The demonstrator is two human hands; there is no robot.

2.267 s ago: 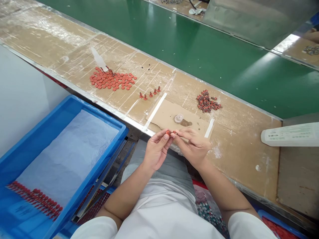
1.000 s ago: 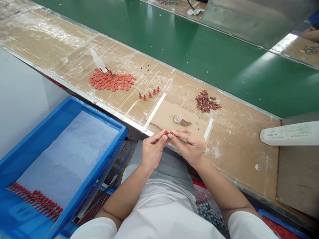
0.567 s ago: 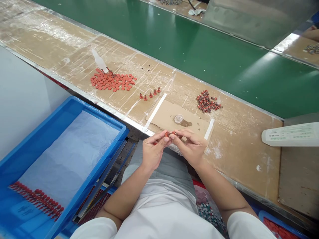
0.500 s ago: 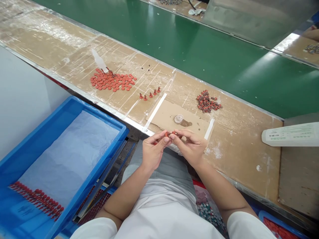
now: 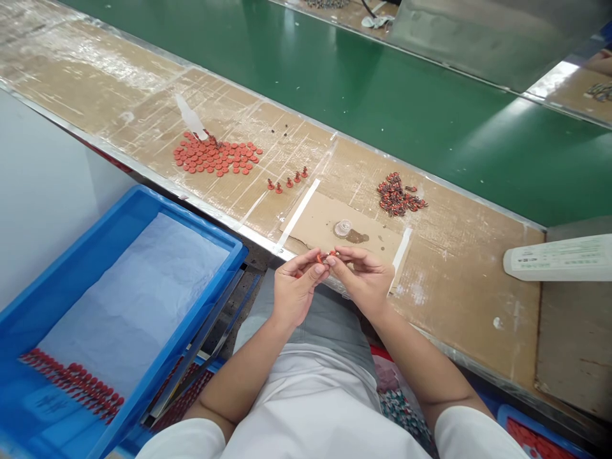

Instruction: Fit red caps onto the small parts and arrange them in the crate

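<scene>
Above the table's front edge my two hands meet, both pinched closed. My left hand (image 5: 294, 290) grips a red round base (image 5: 319, 258) between thumb and fingers. Against it, my right hand (image 5: 368, 284) pinches a small figurine (image 5: 333, 254) in red and dark colours; fingers hide most of both pieces. Just beyond stands a small clear cup (image 5: 343, 228) on a taped cardboard sheet (image 5: 313, 217), beside a brown wet stain. A heap of loose figurines (image 5: 399, 196) lies to the right. Several figurines on bases (image 5: 289, 182) stand upright to the left.
Many red discs (image 5: 210, 156) lie farther left, with a white bottle (image 5: 190, 118) among them. A blue tray (image 5: 191, 224) lined with white sheet holds rows of red-based figurines. Behind the table runs a green belt (image 5: 310, 70). A large whitish container (image 5: 559, 258) is at right.
My right hand has shifted very slightly, its fingers turning a little at the figurine. My left hand stays nearly still, and the table items have not moved.
</scene>
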